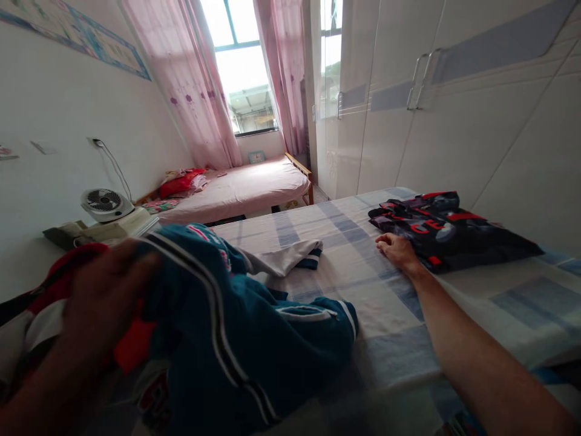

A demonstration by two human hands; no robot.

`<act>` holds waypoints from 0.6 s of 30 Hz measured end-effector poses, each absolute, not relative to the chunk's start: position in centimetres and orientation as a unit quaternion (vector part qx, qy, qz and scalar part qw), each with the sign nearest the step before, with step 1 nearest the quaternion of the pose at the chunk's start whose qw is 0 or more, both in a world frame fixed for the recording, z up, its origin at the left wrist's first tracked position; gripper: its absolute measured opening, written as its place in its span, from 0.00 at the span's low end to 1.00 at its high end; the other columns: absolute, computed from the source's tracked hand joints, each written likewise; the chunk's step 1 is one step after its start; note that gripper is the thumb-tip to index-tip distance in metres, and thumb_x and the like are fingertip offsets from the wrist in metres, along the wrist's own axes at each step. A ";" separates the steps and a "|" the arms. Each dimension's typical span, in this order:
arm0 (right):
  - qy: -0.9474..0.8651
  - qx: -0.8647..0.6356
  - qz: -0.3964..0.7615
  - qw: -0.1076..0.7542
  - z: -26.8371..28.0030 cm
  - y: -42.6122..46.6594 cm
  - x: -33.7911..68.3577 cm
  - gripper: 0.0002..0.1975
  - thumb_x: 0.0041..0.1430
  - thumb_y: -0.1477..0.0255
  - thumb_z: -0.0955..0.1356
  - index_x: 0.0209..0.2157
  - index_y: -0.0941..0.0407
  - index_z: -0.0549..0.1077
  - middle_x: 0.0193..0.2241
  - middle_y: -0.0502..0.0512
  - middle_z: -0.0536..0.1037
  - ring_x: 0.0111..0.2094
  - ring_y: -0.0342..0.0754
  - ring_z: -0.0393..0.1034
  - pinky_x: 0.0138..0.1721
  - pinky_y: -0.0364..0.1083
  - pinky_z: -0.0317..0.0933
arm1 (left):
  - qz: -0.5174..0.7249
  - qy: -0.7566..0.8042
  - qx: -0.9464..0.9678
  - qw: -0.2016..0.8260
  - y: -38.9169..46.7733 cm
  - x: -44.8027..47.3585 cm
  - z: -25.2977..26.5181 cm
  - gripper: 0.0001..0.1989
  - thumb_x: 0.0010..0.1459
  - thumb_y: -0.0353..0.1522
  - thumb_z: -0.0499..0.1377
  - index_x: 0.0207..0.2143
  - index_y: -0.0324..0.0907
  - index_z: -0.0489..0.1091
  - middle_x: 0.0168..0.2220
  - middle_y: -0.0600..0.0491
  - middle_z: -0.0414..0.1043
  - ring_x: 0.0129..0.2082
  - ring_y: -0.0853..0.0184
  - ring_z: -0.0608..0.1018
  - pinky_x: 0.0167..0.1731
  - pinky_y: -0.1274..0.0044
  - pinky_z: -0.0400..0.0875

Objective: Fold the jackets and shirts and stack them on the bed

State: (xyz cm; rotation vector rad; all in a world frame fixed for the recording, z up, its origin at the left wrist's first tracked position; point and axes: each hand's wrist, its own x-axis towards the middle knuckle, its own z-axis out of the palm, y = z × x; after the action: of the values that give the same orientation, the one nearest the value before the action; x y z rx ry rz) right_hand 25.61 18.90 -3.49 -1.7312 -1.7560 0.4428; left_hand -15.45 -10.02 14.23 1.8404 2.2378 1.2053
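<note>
Head view: left forearm enters from the lower left corner and rises toward the upper right; the left hand (106,297) is raised, blurred, fingers and thumb pinched together on the upper edge of a teal garment (254,327). Grasp on the cloth is evident; exact finger placement unclear from the blur. The garment hangs from this hand and spreads to its right, between the two hands, a black-and-white stripe running down it toward the person. Its pale sleeve (281,259) lies beyond, on the checked sheet (336,242) of the near bed. Right arm is extended forward from the lower right, the forearm slanting inward to the right hand (396,249), which is low over the sheet, fingers loosely bent, thumb side toward the left hand. Nothing seen in its grip; released. Just beside it, to its right and beyond, lies a black garment (458,236) with red lettering, spread on the same bed; contact between hand and cloth cannot be determined. Behind and left of the left hand: red and white clothing (49,315), partly covered by that hand. Beyond the left hand, a small fan (106,204).
</note>
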 end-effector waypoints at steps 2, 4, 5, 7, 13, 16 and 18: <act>-0.666 -0.659 0.168 0.306 -3.4 18.8 25.5 0.11 0.50 0.71 0.65 0.35 0.55 0.76 0.26 0.52 0.79 0.31 0.48 0.73 0.35 0.44 0.61 | 0.330 0.689 0.645 0.016 -10.1 -15.1 13.5 0.15 0.50 0.47 0.56 0.24 0.46 0.68 0.20 0.57 0.69 0.20 0.66 0.72 0.20 0.72 0.70; -0.667 -0.662 0.164 0.301 -3.3 18.7 25.4 0.11 0.50 0.70 0.64 0.36 0.55 0.76 0.27 0.53 0.79 0.32 0.48 0.73 0.35 0.44 0.61 | 0.301 0.675 0.673 0.027 -9.9 -14.3 12.4 0.14 0.51 0.46 0.56 0.32 0.47 0.70 0.31 0.54 0.74 0.30 0.62 0.77 0.30 0.71 0.74; -0.668 -0.663 0.161 0.299 -3.3 18.6 25.4 0.12 0.51 0.70 0.64 0.36 0.55 0.76 0.29 0.53 0.79 0.33 0.48 0.73 0.35 0.44 0.60 | 0.295 0.670 0.681 0.029 -9.8 -13.8 11.7 0.18 0.52 0.46 0.55 0.41 0.47 0.70 0.41 0.51 0.75 0.37 0.59 0.78 0.34 0.70 0.74; -0.670 -0.664 0.154 0.294 -3.2 18.5 25.3 0.12 0.51 0.70 0.64 0.36 0.55 0.76 0.31 0.53 0.80 0.34 0.48 0.72 0.35 0.44 0.60 | 0.250 0.664 0.704 0.029 -9.3 -12.9 10.0 0.34 0.49 0.48 0.58 0.57 0.50 0.59 0.57 0.47 0.64 0.51 0.53 0.72 0.41 0.66 0.73; -0.677 -0.666 0.141 0.280 -3.2 18.5 25.3 0.12 0.50 0.70 0.65 0.36 0.55 0.76 0.33 0.54 0.80 0.34 0.49 0.72 0.33 0.43 0.59 | 0.052 0.733 0.678 0.025 -5.8 -10.5 5.1 0.36 0.46 0.42 0.60 0.58 0.46 0.59 0.50 0.42 0.70 0.47 0.48 0.75 0.38 0.64 0.70; -0.677 -0.668 0.135 0.278 -3.2 18.5 25.3 0.12 0.50 0.69 0.65 0.36 0.55 0.76 0.31 0.54 0.80 0.33 0.49 0.72 0.32 0.43 0.58 | 0.092 0.748 0.650 0.095 -4.0 -11.1 7.8 0.17 0.47 0.35 0.58 0.41 0.41 0.71 0.31 0.51 0.75 0.33 0.58 0.78 0.34 0.70 0.70; -0.677 -0.668 0.133 0.278 -3.3 18.5 25.4 0.13 0.50 0.69 0.65 0.36 0.54 0.77 0.30 0.54 0.79 0.32 0.49 0.72 0.31 0.43 0.58 | 0.185 0.751 0.628 0.086 -3.7 -13.2 12.1 0.13 0.48 0.33 0.57 0.38 0.39 0.70 0.32 0.53 0.74 0.33 0.63 0.76 0.35 0.74 0.69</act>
State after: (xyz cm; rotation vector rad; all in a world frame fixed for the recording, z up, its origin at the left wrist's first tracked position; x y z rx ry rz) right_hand 25.36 18.49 -3.25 -1.7932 -1.8173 0.3573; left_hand -13.22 -3.69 12.14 1.8720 2.2369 0.5508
